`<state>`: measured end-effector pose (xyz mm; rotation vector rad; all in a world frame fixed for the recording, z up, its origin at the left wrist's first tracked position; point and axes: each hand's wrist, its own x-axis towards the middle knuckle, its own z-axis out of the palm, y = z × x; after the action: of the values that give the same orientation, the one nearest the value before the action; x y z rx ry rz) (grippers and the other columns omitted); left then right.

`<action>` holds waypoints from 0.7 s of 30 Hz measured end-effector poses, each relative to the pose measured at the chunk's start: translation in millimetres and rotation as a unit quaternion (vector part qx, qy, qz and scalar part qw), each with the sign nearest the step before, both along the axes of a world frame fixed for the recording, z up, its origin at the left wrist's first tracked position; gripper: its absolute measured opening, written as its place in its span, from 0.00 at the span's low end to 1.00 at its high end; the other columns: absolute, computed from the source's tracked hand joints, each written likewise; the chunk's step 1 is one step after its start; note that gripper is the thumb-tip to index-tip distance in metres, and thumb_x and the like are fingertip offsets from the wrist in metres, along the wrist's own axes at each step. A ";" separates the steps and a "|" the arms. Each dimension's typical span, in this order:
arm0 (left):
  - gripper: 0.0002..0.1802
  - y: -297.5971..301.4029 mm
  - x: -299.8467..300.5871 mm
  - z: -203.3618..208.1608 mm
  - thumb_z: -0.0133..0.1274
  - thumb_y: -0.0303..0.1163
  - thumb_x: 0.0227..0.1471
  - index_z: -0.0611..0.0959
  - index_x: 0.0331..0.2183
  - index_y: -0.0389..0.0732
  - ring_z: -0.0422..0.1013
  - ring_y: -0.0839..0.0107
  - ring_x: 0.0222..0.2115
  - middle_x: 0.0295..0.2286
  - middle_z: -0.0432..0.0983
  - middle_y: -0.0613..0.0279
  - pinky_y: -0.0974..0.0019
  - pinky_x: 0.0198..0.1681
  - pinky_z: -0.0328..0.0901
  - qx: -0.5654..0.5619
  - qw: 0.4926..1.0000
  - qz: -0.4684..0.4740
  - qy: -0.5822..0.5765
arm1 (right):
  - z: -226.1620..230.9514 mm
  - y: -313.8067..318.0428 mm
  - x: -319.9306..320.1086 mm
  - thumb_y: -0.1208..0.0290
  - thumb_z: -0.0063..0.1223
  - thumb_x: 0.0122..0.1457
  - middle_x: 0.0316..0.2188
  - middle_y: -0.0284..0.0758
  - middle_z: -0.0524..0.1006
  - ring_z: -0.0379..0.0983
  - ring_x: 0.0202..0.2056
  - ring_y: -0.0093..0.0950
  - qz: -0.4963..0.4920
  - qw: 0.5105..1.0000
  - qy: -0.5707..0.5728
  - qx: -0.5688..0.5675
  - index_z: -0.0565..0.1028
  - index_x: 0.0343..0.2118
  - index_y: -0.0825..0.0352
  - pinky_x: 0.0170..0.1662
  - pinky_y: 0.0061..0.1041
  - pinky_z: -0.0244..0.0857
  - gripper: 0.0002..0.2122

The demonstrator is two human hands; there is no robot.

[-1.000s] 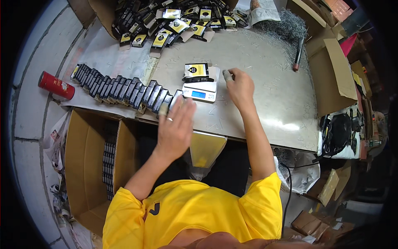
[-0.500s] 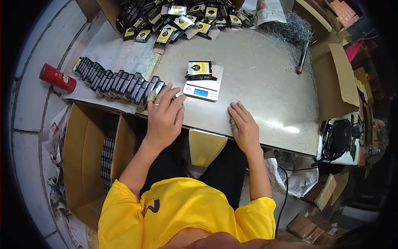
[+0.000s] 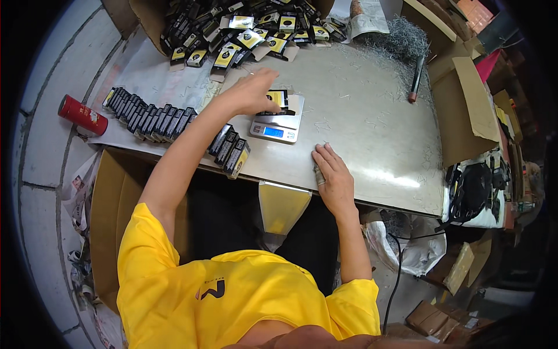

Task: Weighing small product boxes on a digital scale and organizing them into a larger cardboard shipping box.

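Note:
My left hand reaches over the digital scale with its fingers spread apart. Its thumb lies across the left side of the small black-and-yellow boxes stacked on the scale; whether it presses on them is hard to see. My right hand rests flat near the table's front edge, fingers stretched out and holding nothing. A long row of similar boxes stands to the left, partly covered by my left forearm, and the row's near end lies by the table edge.
Many loose boxes are heaped at the back, spilling from a carton. Tangled metal staples and a dark rod lie back right. A red cylinder sits far left. An open carton stands below the table.
My left hand has moved from the row's near end, up and right to the boxes on the scale. The row's near end now extends farther right along the edge. My right hand stays in place.

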<state>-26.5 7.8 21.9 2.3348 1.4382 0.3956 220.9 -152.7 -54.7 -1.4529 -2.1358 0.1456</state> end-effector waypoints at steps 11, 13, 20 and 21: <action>0.40 -51.7 22.7 19.6 0.66 0.36 0.38 0.68 0.52 0.34 0.71 0.49 0.46 0.47 0.71 0.43 0.56 0.49 0.66 -0.021 0.998 0.044 -0.045 | 1.9 -13.5 2.8 0.78 0.53 0.56 0.51 0.41 0.74 0.69 0.54 0.38 -0.015 0.987 0.142 0.072 0.73 0.50 0.67 0.54 0.32 0.65 0.17; 0.42 -94.9 23.1 6.9 0.66 0.37 0.39 0.65 0.53 0.34 0.71 0.47 0.44 0.45 0.71 0.42 0.55 0.47 0.67 0.076 0.981 0.041 -0.174 | 13.7 -24.3 -12.7 0.73 0.53 0.58 0.50 0.42 0.74 0.70 0.53 0.36 -0.008 0.959 0.282 0.001 0.71 0.52 0.69 0.53 0.31 0.65 0.18; 0.43 -214.8 37.9 -27.1 0.62 0.29 0.46 0.58 0.59 0.33 0.69 0.44 0.43 0.44 0.69 0.40 0.57 0.46 0.66 0.150 0.958 0.028 -0.243 | 30.4 -53.4 -63.4 0.64 0.49 0.64 0.50 0.38 0.73 0.70 0.51 0.27 0.022 0.844 0.518 -0.134 0.63 0.58 0.74 0.53 0.26 0.63 0.24; 0.41 -223.0 33.7 -29.8 0.61 0.27 0.47 0.60 0.59 0.33 0.70 0.45 0.41 0.43 0.70 0.41 0.58 0.44 0.67 0.168 0.949 0.034 -0.264 | 30.1 -58.4 -64.6 0.63 0.48 0.65 0.50 0.37 0.73 0.69 0.51 0.26 0.044 0.831 0.537 -0.141 0.63 0.58 0.74 0.53 0.25 0.63 0.24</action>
<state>7.2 -215.2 -7.9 2.1722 1.2524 1.2629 156.3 -211.1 -24.6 -0.9913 -1.2387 1.0740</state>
